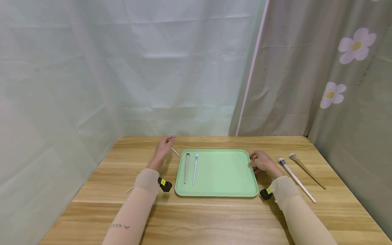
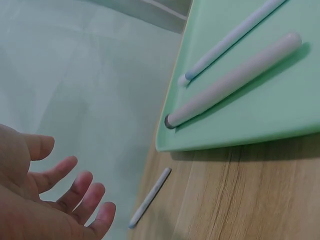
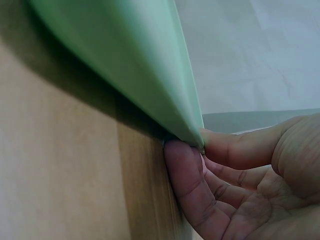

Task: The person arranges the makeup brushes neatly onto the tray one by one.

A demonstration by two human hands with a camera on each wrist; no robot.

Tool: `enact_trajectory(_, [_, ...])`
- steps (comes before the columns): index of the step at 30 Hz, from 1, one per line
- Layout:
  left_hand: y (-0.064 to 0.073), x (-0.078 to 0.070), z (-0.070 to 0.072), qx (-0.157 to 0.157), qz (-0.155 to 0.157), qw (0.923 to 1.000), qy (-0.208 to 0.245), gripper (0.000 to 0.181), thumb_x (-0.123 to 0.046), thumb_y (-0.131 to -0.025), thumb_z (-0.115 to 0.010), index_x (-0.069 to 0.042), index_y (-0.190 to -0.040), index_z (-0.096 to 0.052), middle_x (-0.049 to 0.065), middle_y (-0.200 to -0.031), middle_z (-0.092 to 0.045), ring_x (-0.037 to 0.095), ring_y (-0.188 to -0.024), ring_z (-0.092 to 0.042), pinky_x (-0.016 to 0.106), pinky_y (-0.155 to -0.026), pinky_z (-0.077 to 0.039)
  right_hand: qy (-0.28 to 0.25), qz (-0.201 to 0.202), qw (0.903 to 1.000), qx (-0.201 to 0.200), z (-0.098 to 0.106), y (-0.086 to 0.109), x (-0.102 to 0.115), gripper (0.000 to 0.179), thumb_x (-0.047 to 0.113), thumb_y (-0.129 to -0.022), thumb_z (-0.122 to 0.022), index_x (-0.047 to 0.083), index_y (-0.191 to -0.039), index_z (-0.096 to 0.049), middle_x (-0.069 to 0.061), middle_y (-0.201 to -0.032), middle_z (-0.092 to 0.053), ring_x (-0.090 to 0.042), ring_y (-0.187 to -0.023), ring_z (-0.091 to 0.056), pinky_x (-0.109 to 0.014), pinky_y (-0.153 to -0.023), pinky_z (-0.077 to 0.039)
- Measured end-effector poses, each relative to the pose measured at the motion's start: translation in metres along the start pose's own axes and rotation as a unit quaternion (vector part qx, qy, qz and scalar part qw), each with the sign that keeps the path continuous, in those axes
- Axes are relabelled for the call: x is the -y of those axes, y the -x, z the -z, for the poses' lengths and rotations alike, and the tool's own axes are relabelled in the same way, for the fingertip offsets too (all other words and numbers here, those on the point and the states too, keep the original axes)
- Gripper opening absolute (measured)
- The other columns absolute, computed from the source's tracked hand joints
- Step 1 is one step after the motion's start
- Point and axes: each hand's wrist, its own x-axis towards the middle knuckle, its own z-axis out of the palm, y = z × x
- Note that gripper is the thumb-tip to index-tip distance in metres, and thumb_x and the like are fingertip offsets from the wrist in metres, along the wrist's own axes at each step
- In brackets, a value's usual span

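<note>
My right hand (image 1: 262, 161) pinches the right rim of a green tray (image 1: 226, 173); in the right wrist view the thumb lies on the rim and a finger (image 3: 185, 172) curls under it. Two slim makeup brushes lie side by side at the tray's left: a thicker pinkish one (image 1: 186, 170) and a thinner white one (image 1: 195, 172). Left of the tray, my left hand (image 1: 163, 148) hovers with its fingers spread loosely, holding nothing. A short, thin white stick (image 2: 150, 197) lies on the table between that hand and the tray.
To the right, a white-handled makeup brush (image 1: 297, 180) and a gold-handled one (image 1: 307, 171) lie on the wooden table (image 1: 196, 217). A thin light stick (image 1: 129, 190) shows beside the left forearm. Curtains (image 1: 183, 68) hang behind the table's far edge.
</note>
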Motion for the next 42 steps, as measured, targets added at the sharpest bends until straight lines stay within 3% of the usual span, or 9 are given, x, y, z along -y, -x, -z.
enact_trajectory(11, [-0.008, -0.004, 0.007, -0.009, 0.029, 0.9995, -0.013, 0.06, -0.029, -0.112, -0.046, 0.002, -0.16, -0.028, 0.031, -0.148, -0.045, 0.044, -0.134, -0.048, 0.056, -0.113, -0.043, -0.001, -0.002, 1.0, 0.003, 0.001, -0.002, 0.0, 0.037, -0.003, -0.096, -0.065, -0.01, -0.129, -0.051, -0.016, -0.094, -0.058, -0.024, -0.073, -0.061, -0.035, -0.059, -0.06])
enact_trajectory(20, [-0.023, 0.0, 0.007, -0.001, 0.07, 0.9972, -0.025, 0.064, -0.03, -0.111, -0.046, 0.004, -0.161, -0.024, 0.032, -0.16, -0.033, 0.046, -0.145, -0.037, 0.057, -0.122, -0.032, 0.001, -0.008, 1.0, -0.002, 0.003, -0.001, -0.002, 0.036, -0.003, -0.096, -0.066, -0.01, -0.128, -0.052, -0.017, -0.094, -0.059, -0.024, -0.074, -0.062, -0.036, -0.06, -0.061])
enact_trajectory(30, [-0.025, 0.009, 0.005, 0.004, 0.088, 0.9948, -0.051, 0.065, -0.028, -0.111, -0.045, 0.01, -0.159, -0.023, 0.034, -0.162, -0.027, 0.048, -0.149, -0.029, 0.057, -0.124, -0.027, -0.01, -0.001, 1.0, -0.001, 0.001, 0.0, -0.004, 0.038, -0.003, -0.095, -0.067, -0.012, -0.129, -0.051, -0.016, -0.092, -0.058, -0.024, -0.073, -0.06, -0.036, -0.058, -0.061])
enact_trajectory(33, [-0.026, 0.013, 0.003, -0.006, 0.085, 0.9934, -0.077, 0.062, -0.025, -0.11, -0.045, 0.015, -0.154, -0.027, 0.037, -0.158, -0.032, 0.05, -0.147, -0.032, 0.057, -0.123, -0.029, -0.01, 0.004, 0.9999, -0.001, 0.002, -0.001, -0.004, 0.039, -0.004, -0.094, -0.066, -0.012, -0.129, -0.05, -0.016, -0.092, -0.058, -0.023, -0.072, -0.06, -0.037, -0.058, -0.061])
enact_trajectory(37, [-0.029, 0.017, -0.002, -0.026, 0.091, 0.9891, -0.113, 0.052, -0.022, -0.107, -0.05, 0.02, -0.138, -0.044, 0.04, -0.142, -0.048, 0.051, -0.133, -0.047, 0.056, -0.117, -0.039, -0.014, 0.006, 0.9999, -0.002, 0.002, -0.001, -0.005, 0.038, -0.005, -0.093, -0.066, -0.013, -0.127, -0.05, -0.016, -0.09, -0.057, -0.023, -0.071, -0.059, -0.036, -0.056, -0.061])
enact_trajectory(42, [-0.03, 0.015, -0.008, -0.039, 0.113, 0.9865, -0.111, 0.047, -0.025, -0.105, -0.055, 0.015, -0.13, -0.051, 0.037, -0.133, -0.053, 0.048, -0.126, -0.052, 0.057, -0.113, -0.043, -0.011, 0.004, 0.9999, -0.004, 0.003, 0.001, -0.005, 0.038, -0.004, -0.094, -0.066, -0.012, -0.128, -0.051, -0.016, -0.091, -0.057, -0.023, -0.072, -0.059, -0.036, -0.057, -0.06])
